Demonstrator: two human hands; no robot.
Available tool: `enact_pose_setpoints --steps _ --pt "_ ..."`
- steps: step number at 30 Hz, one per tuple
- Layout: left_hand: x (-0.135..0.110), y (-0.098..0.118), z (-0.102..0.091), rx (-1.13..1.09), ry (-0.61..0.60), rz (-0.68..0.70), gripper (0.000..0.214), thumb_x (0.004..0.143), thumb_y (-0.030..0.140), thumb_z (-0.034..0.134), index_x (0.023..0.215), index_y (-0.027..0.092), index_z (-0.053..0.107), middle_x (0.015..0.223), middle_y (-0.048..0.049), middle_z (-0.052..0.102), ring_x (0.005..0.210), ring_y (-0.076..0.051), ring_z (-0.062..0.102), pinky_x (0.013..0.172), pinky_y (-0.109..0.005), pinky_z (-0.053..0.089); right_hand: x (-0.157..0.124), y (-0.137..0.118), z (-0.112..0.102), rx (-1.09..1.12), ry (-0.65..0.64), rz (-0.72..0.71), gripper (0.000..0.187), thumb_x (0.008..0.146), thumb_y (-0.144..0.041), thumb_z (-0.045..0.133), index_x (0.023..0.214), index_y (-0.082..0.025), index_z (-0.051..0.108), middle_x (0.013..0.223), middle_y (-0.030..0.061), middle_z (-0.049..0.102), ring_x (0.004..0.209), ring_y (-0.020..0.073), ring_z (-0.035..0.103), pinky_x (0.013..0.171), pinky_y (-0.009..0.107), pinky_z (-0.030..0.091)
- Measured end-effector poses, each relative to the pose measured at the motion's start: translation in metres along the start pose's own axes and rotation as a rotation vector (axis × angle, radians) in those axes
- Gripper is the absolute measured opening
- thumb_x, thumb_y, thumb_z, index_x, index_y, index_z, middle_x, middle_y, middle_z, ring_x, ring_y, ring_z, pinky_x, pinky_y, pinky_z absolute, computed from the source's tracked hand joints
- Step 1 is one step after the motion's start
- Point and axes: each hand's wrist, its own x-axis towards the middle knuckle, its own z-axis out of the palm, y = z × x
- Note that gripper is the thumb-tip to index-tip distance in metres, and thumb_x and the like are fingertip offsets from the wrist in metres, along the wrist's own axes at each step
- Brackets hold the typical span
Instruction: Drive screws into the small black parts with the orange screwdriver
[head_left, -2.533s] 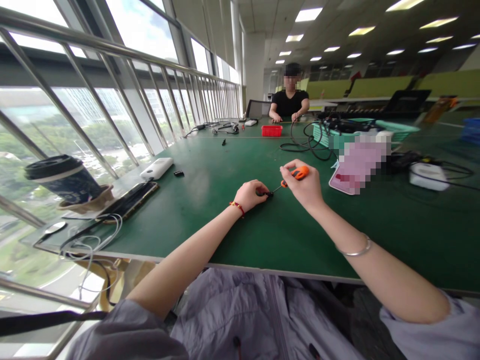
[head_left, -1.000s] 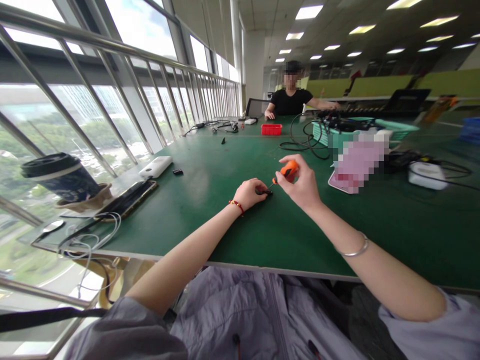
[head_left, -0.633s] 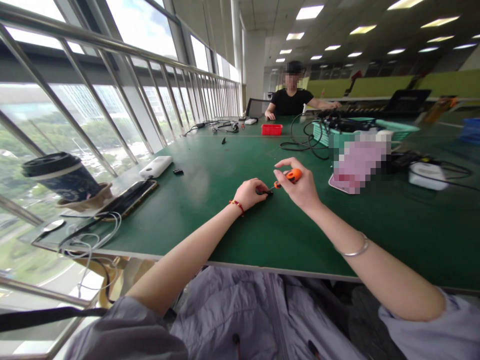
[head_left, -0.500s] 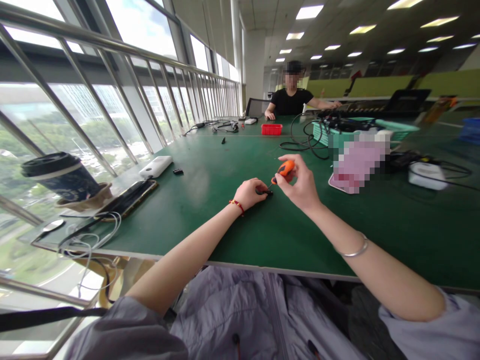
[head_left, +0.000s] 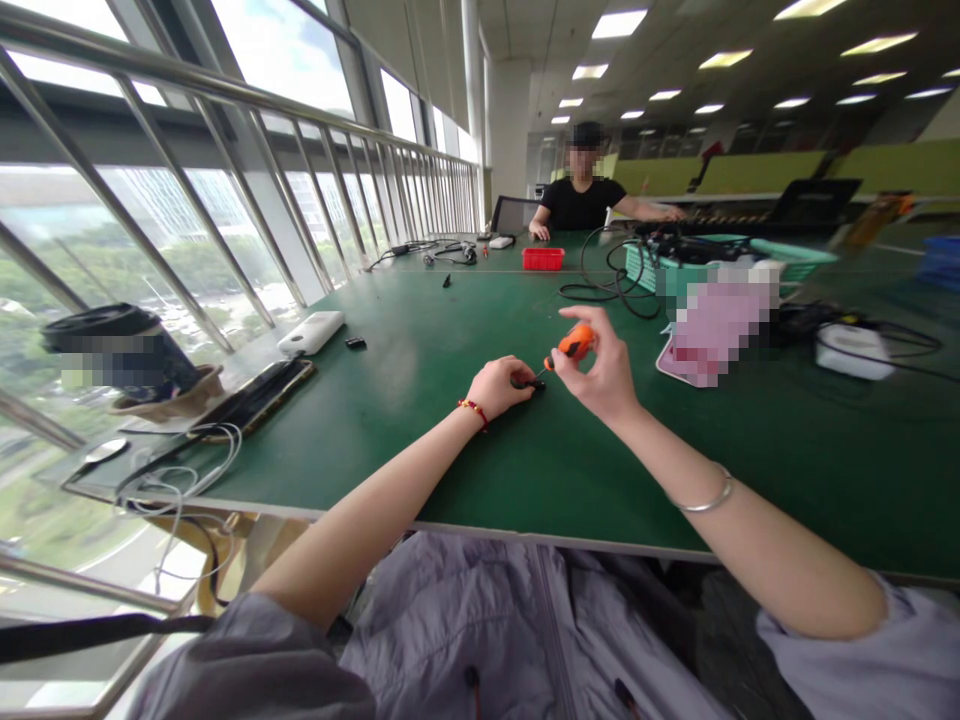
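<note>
My right hand (head_left: 602, 368) is closed around the handle of an orange and black screwdriver (head_left: 575, 343). Its thin shaft slants down to the left and meets a small black part (head_left: 536, 384) on the green table (head_left: 405, 440). That black part is pinched by the fingers of my left hand (head_left: 501, 386), which rests low on the tabletop and partly covers it. What kind of part it is, I cannot make out. The right index finger is raised off the handle, while the thumb lies against it.
A pink phone-like object (head_left: 712, 330) and a teal basket (head_left: 645, 268) of cables are at the right. Ahead stands a red tray (head_left: 543, 259), with a person (head_left: 581, 200) beyond. Leftward are a white box (head_left: 312, 333), a phone (head_left: 259, 400) and a cup (head_left: 161, 355).
The index finger of my right hand has lifted off the screwdriver handle, and the handle sits slightly further right. My left hand and the black part have stayed in place.
</note>
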Motion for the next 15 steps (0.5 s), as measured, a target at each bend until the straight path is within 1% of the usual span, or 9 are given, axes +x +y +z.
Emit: enact_pose_setpoints --steps 2,3,4,6,8,9,11,13,15 --pt "0.0001 -0.0006 0.0004 -0.002 -0.002 0.0 0.014 0.066 0.017 0.065 0.079 0.016 0.07 0.077 -0.0005 0.064 0.07 -0.012 0.06 0.067 -0.023 0.05 0.0005 0.0003 -0.0001 -0.028 0.052 -0.015 0.057 0.068 -0.039 0.061 0.12 -0.02 0.046 0.073 -0.0016 0.058 0.058 0.014 0.053 0.055 0.025 0.042" --pt "0.0003 -0.0009 0.0006 -0.002 -0.005 0.001 0.014 0.065 0.017 0.065 0.079 0.016 0.07 0.077 -0.0005 0.064 0.069 -0.012 0.06 0.067 -0.023 0.05 0.0008 -0.0005 -0.0003 -0.064 0.065 -0.007 0.059 0.067 -0.041 0.061 0.12 -0.02 0.045 0.068 -0.0028 0.056 0.056 0.0142 0.053 0.054 0.026 0.042" --pt "0.0005 -0.0011 0.0008 -0.003 -0.007 0.002 0.014 0.065 0.017 0.065 0.079 0.016 0.07 0.077 -0.0005 0.064 0.069 -0.012 0.06 0.067 -0.023 0.05 0.001 -0.0017 -0.0005 -0.109 0.07 0.013 0.056 0.067 -0.044 0.061 0.116 -0.02 0.049 0.062 -0.0042 0.054 0.053 0.014 0.051 0.054 0.025 0.04" --pt "0.0008 -0.0011 0.0007 -0.004 -0.009 0.004 0.014 0.065 0.017 0.064 0.079 0.016 0.07 0.078 -0.0005 0.064 0.068 -0.012 0.059 0.067 -0.023 0.05 0.0014 -0.0043 -0.0009 -0.163 0.056 0.07 0.038 0.071 -0.048 0.059 0.097 -0.02 0.059 0.053 -0.0049 0.05 0.048 0.013 0.048 0.053 0.025 0.038" --pt "0.0009 -0.0004 0.0002 -0.003 -0.009 0.006 0.014 0.066 0.017 0.064 0.079 0.016 0.07 0.078 -0.0005 0.064 0.068 -0.011 0.059 0.067 -0.023 0.05 0.0013 -0.0055 -0.0009 -0.138 0.022 0.102 0.027 0.075 -0.046 0.054 0.08 -0.021 0.061 0.054 -0.0027 0.053 0.048 0.0122 0.049 0.053 0.025 0.038" --pt "0.0008 0.0002 -0.0002 -0.001 -0.01 0.007 0.014 0.066 0.017 0.064 0.079 0.016 0.07 0.078 -0.0006 0.064 0.069 -0.011 0.06 0.067 -0.023 0.05 0.0011 -0.0051 -0.0007 -0.108 0.01 0.101 0.024 0.076 -0.044 0.054 0.079 -0.021 0.061 0.058 -0.0016 0.056 0.049 0.0122 0.05 0.054 0.025 0.039" --pt "0.0005 0.0012 -0.001 0.004 -0.009 0.004 0.014 0.066 0.017 0.064 0.079 0.017 0.07 0.078 -0.0008 0.064 0.069 -0.012 0.06 0.067 -0.023 0.05 0.0006 -0.0027 0.0 -0.051 0.006 0.07 0.024 0.075 -0.038 0.055 0.091 -0.022 0.06 0.068 -0.0005 0.06 0.053 0.013 0.053 0.056 0.025 0.041" --pt "0.0002 0.0017 -0.0013 0.007 -0.007 -0.003 0.014 0.066 0.017 0.065 0.079 0.017 0.07 0.078 -0.0008 0.064 0.069 -0.012 0.06 0.067 -0.023 0.051 0.0004 -0.0001 0.0008 -0.012 0.03 0.041 0.04 0.071 -0.035 0.059 0.107 -0.022 0.053 0.076 0.0 0.061 0.057 0.0139 0.054 0.056 0.026 0.043" --pt "0.0 0.0013 -0.0011 0.006 -0.009 -0.005 0.015 0.066 0.017 0.065 0.08 0.017 0.07 0.078 -0.0008 0.064 0.07 -0.012 0.06 0.068 -0.023 0.051 0.0006 0.0006 0.001 -0.006 0.057 0.052 0.051 0.067 -0.036 0.063 0.114 -0.022 0.048 0.075 -0.0007 0.059 0.055 0.0141 0.054 0.054 0.027 0.043"
